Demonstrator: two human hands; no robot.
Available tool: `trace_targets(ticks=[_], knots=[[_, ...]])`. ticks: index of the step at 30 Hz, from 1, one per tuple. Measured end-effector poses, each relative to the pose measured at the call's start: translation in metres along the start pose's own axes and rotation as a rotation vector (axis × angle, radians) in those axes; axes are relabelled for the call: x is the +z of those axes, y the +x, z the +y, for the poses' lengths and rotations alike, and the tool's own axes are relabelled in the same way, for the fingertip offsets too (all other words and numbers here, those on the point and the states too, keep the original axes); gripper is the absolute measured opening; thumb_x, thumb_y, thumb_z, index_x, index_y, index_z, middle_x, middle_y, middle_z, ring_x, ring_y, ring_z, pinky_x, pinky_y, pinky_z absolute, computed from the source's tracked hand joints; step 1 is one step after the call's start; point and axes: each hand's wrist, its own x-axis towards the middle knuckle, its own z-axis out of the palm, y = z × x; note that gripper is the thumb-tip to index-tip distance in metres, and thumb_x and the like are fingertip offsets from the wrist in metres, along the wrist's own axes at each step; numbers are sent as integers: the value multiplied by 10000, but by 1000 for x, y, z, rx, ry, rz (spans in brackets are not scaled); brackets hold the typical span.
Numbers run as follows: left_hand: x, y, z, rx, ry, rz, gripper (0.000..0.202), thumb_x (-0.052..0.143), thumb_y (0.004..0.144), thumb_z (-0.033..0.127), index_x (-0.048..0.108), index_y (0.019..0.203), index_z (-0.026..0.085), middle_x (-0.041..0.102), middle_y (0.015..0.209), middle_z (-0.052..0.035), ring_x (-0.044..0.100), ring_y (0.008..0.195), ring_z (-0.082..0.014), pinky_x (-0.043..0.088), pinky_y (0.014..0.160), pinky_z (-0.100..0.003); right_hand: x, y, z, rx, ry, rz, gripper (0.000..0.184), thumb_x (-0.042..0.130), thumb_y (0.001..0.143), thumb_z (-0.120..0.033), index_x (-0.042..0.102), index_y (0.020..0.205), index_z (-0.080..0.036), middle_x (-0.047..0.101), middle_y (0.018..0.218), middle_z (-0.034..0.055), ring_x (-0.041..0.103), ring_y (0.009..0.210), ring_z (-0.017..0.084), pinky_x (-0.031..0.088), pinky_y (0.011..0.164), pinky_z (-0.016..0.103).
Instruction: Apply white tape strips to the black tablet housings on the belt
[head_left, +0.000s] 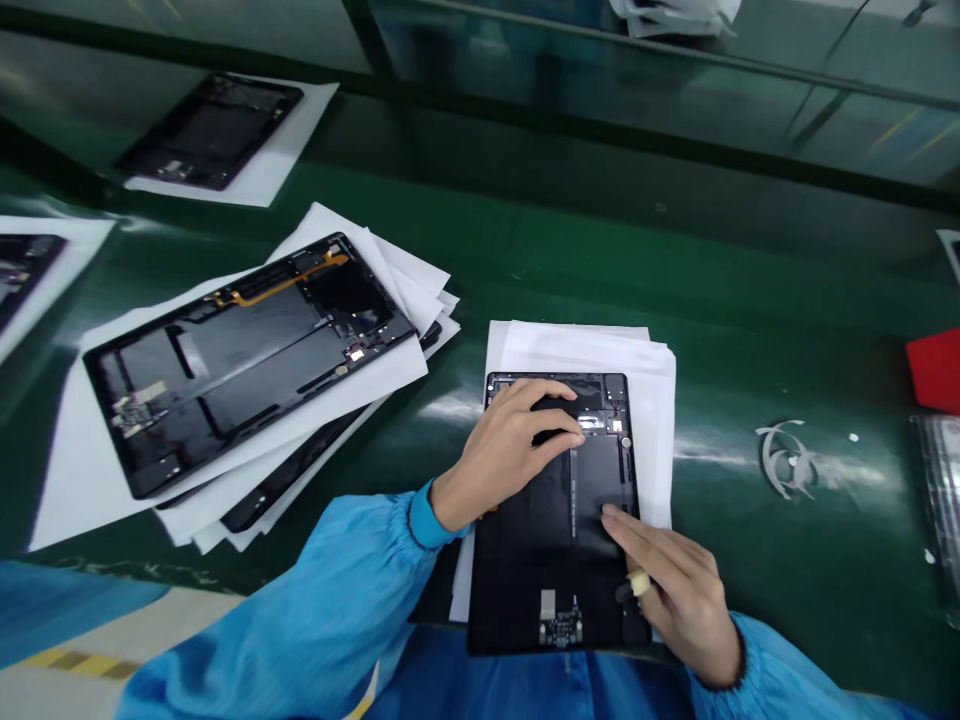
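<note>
An open black tablet chassis [559, 560] lies on a stack of white sheets [652, 370] in front of me. My left hand [510, 450] rests across its upper part, fingers stretched flat on the black inner panels. My right hand [675, 585] lies on the lower right part, fingers extended and pressing on the panel, with a yellowish finger cot on one finger. Neither hand holds anything. Both arms wear blue sleeves.
To the left a stack of tablet chassis [247, 360] interleaved with white sheets sits on the green belt [750, 290]. More chassis on paper lie at the far left [22, 265] and back left [214, 130]. Peeled white film scraps [787, 460] and a red box [937, 368] lie right.
</note>
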Motion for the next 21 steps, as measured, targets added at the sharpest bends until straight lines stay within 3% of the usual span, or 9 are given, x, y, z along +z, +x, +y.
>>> trace_targets(ticks=[13,18,21], knots=[[2,-1,0,16,23,18,94,652,910,220,742,889,233,632,1187,-49,582,1075,-252,455,907,-425,-2,3,-4,-3,-29,7,560,404,896,1,480,1420,-179,648,1300,105,683,1090,192,607,798,300],[0,-1,0,6,3,-1,88,652,910,214,736,884,224,637,1171,-46,564,1071,-248,448,913,-424,-9,4,-17,-5,-148,-76,594,357,895,28,413,1462,-138,600,1356,120,671,1099,195,587,791,307],[0,0,0,1,-3,-12,91,647,914,216,731,880,221,638,1171,-42,552,1073,-249,441,923,-431,-15,7,-30,-82,-219,-166,507,329,938,-25,450,1428,-75,560,1384,156,714,913,187,575,662,296]])
